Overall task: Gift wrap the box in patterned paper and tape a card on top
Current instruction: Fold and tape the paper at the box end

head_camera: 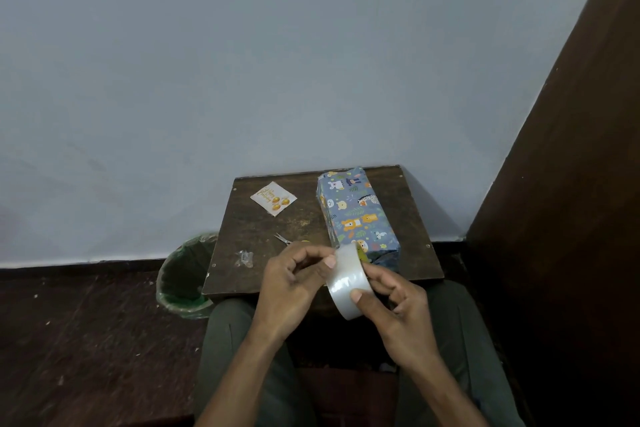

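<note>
Right hand [394, 302]: fingers and thumb curled round the roll of clear tape [348, 282], thumb pressed on its outer band, holding it on edge above the near rim of the counter.
Left hand [291, 282]: fingers bent toward the roll, fingertips at its left face as if pinching the tape's edge; whether a loose end is caught between them cannot be told.
Wrapped box [358, 215]: lies flat on the right side of the counter [304, 218], fully covered in blue paper printed with cartoon animals, its near end just behind the tape roll.
Card [273, 198]: white, with gold balloons and lettering, lying face up on the far left of the counter, well apart from the box.
Scissors [282, 238]: small, on the counter just beyond the left hand.
Crumpled clear scrap [245, 258]: near the counter's left edge.
Waste bin [183, 276]: green-lined, on the floor beside the counter's left side.
</note>
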